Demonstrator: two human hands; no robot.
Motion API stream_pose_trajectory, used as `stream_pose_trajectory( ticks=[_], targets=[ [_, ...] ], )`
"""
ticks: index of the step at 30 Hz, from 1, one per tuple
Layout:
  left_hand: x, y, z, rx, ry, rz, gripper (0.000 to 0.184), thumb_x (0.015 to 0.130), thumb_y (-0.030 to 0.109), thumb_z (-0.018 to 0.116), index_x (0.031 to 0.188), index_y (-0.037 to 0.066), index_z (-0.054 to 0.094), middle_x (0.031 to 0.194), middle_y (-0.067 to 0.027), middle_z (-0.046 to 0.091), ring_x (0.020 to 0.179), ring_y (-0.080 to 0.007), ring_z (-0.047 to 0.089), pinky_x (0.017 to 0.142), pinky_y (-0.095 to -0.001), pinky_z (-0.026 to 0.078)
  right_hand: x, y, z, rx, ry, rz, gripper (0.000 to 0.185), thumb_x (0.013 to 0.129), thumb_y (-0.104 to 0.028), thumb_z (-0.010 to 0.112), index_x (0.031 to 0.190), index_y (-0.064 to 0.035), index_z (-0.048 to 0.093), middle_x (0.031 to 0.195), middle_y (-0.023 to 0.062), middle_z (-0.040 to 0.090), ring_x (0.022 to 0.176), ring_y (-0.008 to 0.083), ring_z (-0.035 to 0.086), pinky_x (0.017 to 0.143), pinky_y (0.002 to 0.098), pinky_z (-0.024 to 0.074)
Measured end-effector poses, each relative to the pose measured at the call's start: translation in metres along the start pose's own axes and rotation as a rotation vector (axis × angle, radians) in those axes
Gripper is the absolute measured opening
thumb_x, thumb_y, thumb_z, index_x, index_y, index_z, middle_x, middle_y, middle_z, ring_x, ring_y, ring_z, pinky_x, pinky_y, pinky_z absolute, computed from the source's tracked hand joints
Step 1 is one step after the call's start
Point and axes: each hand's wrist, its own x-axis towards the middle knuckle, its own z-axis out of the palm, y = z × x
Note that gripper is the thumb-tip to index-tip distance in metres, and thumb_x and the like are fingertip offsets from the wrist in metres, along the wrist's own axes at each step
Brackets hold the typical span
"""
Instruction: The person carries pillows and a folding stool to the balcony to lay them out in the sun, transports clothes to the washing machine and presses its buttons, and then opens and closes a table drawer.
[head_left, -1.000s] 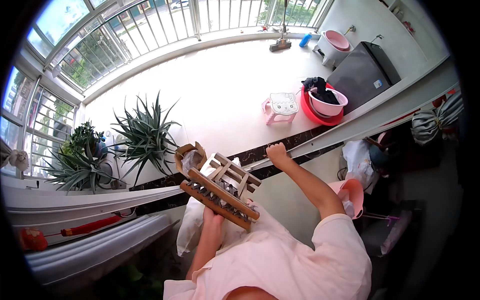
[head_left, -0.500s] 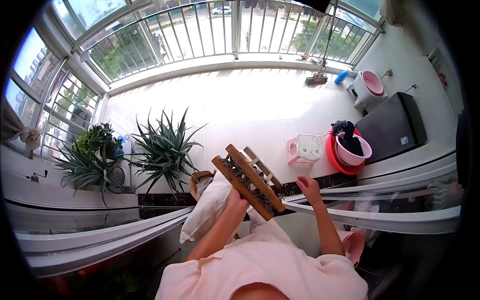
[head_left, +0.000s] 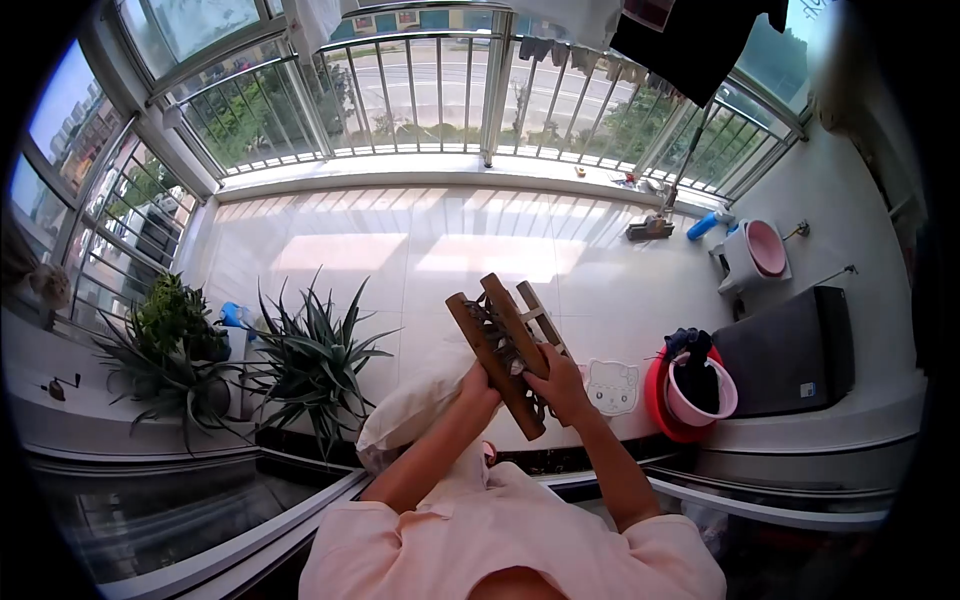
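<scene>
A wooden rack-like object (head_left: 512,350) with two brown bars and dark metal pieces between them is held in front of my chest, tilted. Its paler slatted part (head_left: 540,318) shows on the right side. My left hand (head_left: 478,388) grips the left bar low down. On the right bar, my right hand (head_left: 560,384) is closed round the lower part. A whitish cloth bag (head_left: 415,415) hangs beside my left forearm; what holds it is hidden.
Spiky potted plants (head_left: 315,365) stand at the left. A cat-face stool (head_left: 611,388), a red basin (head_left: 656,396) holding a pink basin (head_left: 722,405) with dark clothes, and a grey appliance (head_left: 785,350) are at the right. Railings (head_left: 410,100) run along the far side; dark clothes (head_left: 690,45) hang above.
My right hand has left the door frame area and taken hold of the wooden object, which has turned more upright. The view has moved forward onto the balcony.
</scene>
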Motion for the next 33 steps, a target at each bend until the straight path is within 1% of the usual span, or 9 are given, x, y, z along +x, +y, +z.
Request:
stream_pose_trajectory(
  ticks=[2, 6, 13, 16, 19, 22, 25, 26, 33],
  targets=[
    [0.04, 0.018, -0.001, -0.102, -0.02, 0.013, 0.034, 0.09, 0.023, 0.032, 0.114, 0.005, 0.046, 0.109, -0.0134, 0.053, 0.099, -0.028, 0.053, 0.087, -0.0436, 0.042, 0.043, 0.004, -0.018, 0.135, -0.014, -0.014, 0.042, 0.069, -0.012, 0.064, 0.104, 0.0021, 0.047, 0.085, 0.015, 0.057, 0.073, 0.0223, 0.057, 0.064, 0.0308, 0.0457],
    [0.134, 0.06, -0.03, -0.263, 0.029, -0.111, 0.032, 0.09, 0.023, 0.031, 0.11, 0.004, 0.048, 0.107, -0.0138, 0.055, 0.092, -0.0278, 0.055, 0.083, -0.0421, 0.045, 0.144, 0.02, -0.053, 0.249, -0.071, 0.111, 0.036, 0.069, -0.007, 0.062, 0.101, 0.0028, 0.049, 0.076, 0.0048, 0.053, 0.064, 0.0105, 0.051, 0.058, 0.024, 0.0439],
    [0.305, 0.111, -0.115, -0.553, 0.481, -0.225, 0.032, 0.09, 0.028, 0.036, 0.107, 0.002, 0.045, 0.096, -0.0157, 0.055, 0.088, -0.029, 0.055, 0.078, -0.044, 0.046, 0.32, 0.032, -0.06, 0.341, -0.14, 0.319, 0.034, 0.07, -0.007, 0.06, 0.102, 0.0003, 0.051, 0.079, 0.0012, 0.053, 0.071, 0.0083, 0.049, 0.065, 0.0226, 0.0416],
    [0.367, 0.111, -0.18, -0.441, 0.613, -0.19, 0.029, 0.084, 0.029, 0.049, 0.096, 0.003, 0.047, 0.085, -0.0117, 0.055, 0.071, -0.0275, 0.057, 0.056, -0.0416, 0.048, 0.367, 0.034, -0.066, 0.377, -0.115, 0.368, 0.033, 0.071, -0.007, 0.059, 0.103, 0.0001, 0.05, 0.081, 0.0013, 0.054, 0.071, 0.0077, 0.05, 0.064, 0.0212, 0.0411],
    [0.409, 0.151, -0.187, -0.353, 0.725, -0.08, 0.023, 0.082, 0.026, 0.053, 0.086, 0.004, 0.048, 0.07, -0.0076, 0.053, 0.057, -0.0207, 0.054, 0.043, -0.0337, 0.041, 0.427, 0.052, -0.077, 0.371, -0.016, 0.395, 0.033, 0.071, -0.007, 0.06, 0.102, 0.0004, 0.049, 0.078, 0.0013, 0.052, 0.068, 0.0076, 0.049, 0.061, 0.0213, 0.0412],
    [0.422, 0.209, -0.165, -0.333, 0.833, 0.143, 0.024, 0.082, 0.026, 0.054, 0.081, 0.003, 0.049, 0.065, -0.0055, 0.053, 0.054, -0.0177, 0.053, 0.044, -0.0303, 0.041, 0.483, 0.073, -0.073, 0.333, 0.059, 0.436, 0.031, 0.072, -0.007, 0.06, 0.1, 0.0005, 0.049, 0.078, 0.001, 0.051, 0.068, 0.0069, 0.048, 0.061, 0.0211, 0.0405],
    [0.443, 0.26, -0.17, -0.296, 0.813, 0.19, 0.027, 0.084, 0.023, 0.051, 0.096, -0.001, 0.051, 0.088, -0.0087, 0.057, 0.075, -0.0197, 0.057, 0.063, -0.0316, 0.047, 0.555, 0.121, -0.042, 0.353, 0.127, 0.469, 0.031, 0.072, -0.008, 0.06, 0.099, 0.0009, 0.049, 0.077, 0.0016, 0.051, 0.068, 0.0078, 0.048, 0.061, 0.0219, 0.0408],
    [0.448, 0.28, -0.163, -0.307, 0.812, 0.213, 0.029, 0.085, 0.022, 0.049, 0.103, -0.001, 0.051, 0.095, -0.0099, 0.058, 0.083, -0.0215, 0.058, 0.071, -0.0326, 0.049, 0.581, 0.136, -0.023, 0.359, 0.178, 0.448, 0.03, 0.072, -0.008, 0.06, 0.098, 0.0013, 0.048, 0.078, 0.0023, 0.051, 0.067, 0.0089, 0.049, 0.061, 0.0227, 0.0413],
    [0.501, 0.382, -0.168, -0.27, 0.919, 0.478, 0.037, 0.085, 0.024, 0.049, 0.104, -0.007, 0.051, 0.104, -0.0129, 0.055, 0.093, -0.022, 0.055, 0.08, -0.032, 0.045, 0.756, 0.248, 0.132, 0.151, 0.124, 0.543, 0.04, 0.067, -0.013, 0.065, 0.099, 0.001, 0.048, 0.085, 0.0097, 0.055, 0.072, 0.016, 0.053, 0.066, 0.0287, 0.0435]
  ],
)
